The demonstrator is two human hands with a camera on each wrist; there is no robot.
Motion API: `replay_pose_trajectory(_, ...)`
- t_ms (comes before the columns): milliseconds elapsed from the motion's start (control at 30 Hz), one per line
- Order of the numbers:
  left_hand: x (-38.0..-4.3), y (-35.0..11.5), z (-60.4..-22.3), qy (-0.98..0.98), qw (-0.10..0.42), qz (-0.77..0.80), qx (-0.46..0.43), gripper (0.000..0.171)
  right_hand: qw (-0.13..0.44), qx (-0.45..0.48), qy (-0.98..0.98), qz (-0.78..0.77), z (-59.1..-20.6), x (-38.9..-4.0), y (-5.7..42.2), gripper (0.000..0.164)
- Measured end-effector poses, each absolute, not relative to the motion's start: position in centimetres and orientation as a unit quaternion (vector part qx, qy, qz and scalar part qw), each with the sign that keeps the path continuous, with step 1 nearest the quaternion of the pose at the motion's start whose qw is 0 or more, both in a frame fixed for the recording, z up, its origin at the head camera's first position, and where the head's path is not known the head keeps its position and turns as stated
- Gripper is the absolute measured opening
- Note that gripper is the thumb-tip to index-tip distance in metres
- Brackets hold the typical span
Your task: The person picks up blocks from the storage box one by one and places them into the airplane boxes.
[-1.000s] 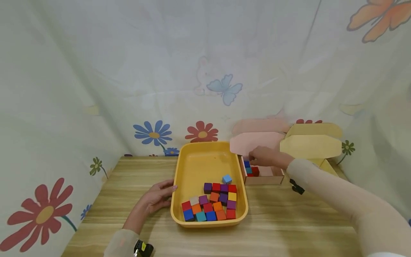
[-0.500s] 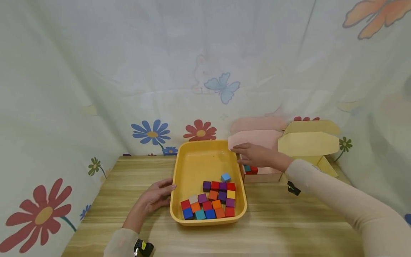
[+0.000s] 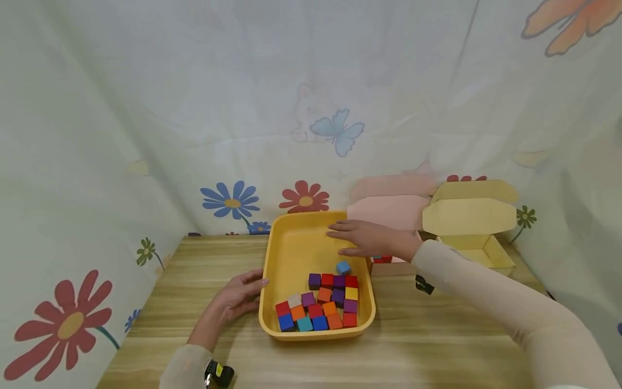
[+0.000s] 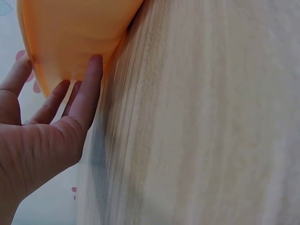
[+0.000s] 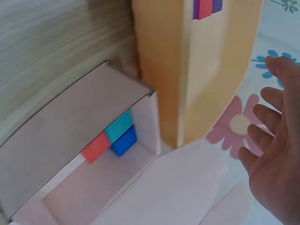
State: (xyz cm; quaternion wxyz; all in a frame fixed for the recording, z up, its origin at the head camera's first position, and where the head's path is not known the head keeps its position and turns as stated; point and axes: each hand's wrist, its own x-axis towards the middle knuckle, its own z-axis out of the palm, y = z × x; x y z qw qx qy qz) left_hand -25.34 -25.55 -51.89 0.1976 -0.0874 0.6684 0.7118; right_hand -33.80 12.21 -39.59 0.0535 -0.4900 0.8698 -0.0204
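Note:
My left hand (image 3: 237,297) rests at the left side of a yellow tray (image 3: 298,248). Its fingers are fairly straight, with one fingertip at the rim and others against the outer wall (image 4: 77,42). Over the tray's far right part hovers my right hand (image 3: 364,236), fingers spread and holding nothing. Below it lies a light blue cube (image 3: 343,267). Several coloured cubes (image 3: 324,295) fill the near half of the tray. Inside a pink box (image 5: 56,131), partly hidden by my right arm in the head view, are a red cube (image 5: 97,148), a teal cube (image 5: 120,125) and a blue cube (image 5: 124,142).
Right of the pink box stands a yellow box (image 3: 476,249) with its lid up. Both boxes' raised lids lean back near a printed cloth (image 3: 243,135) behind the wooden table (image 3: 218,248). Wooden tabletop shows in front of the tray and boxes.
My right hand has left the inside of the pink box and moved left over the tray, its fingers spreading out. The left hand stays at the tray's side.

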Motion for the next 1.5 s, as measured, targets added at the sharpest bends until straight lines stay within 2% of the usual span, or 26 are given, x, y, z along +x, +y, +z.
replay_pose_trajectory(333,-25.4,-25.4,-51.7,0.663,0.204,0.716,-0.077,0.065,0.098,-0.482,0.870,0.021,-39.8,-33.4,6.5,0.063)
replay_pose_trajectory(600,-25.3,-25.5,-51.7,0.667,0.202,0.713,-0.077,0.065,0.176,-0.453,0.871,0.075,-41.8,-33.2,2.0,0.057)
replay_pose_trajectory(867,-25.3,-25.5,-51.7,0.670,0.205,0.710,-0.071,0.064,0.247,-0.462,0.846,0.096,-43.8,-33.6,0.2,0.055)
replay_pose_trajectory(1067,-25.2,-25.5,-51.6,0.671,0.206,0.709,-0.068,0.065,0.248,-0.480,0.836,0.094,-44.5,-33.8,-0.4,0.048)
replay_pose_trajectory(1367,-25.2,-25.5,-51.7,0.671,0.203,0.710,-0.070,0.065,0.240,-0.486,0.838,0.063,-43.6,-32.7,0.0,0.017)
replay_pose_trajectory(1500,-25.2,-25.5,-51.5,0.670,0.203,0.711,-0.070,0.064,0.233,-0.486,0.840,0.069,-43.5,-32.7,-0.2,0.012)
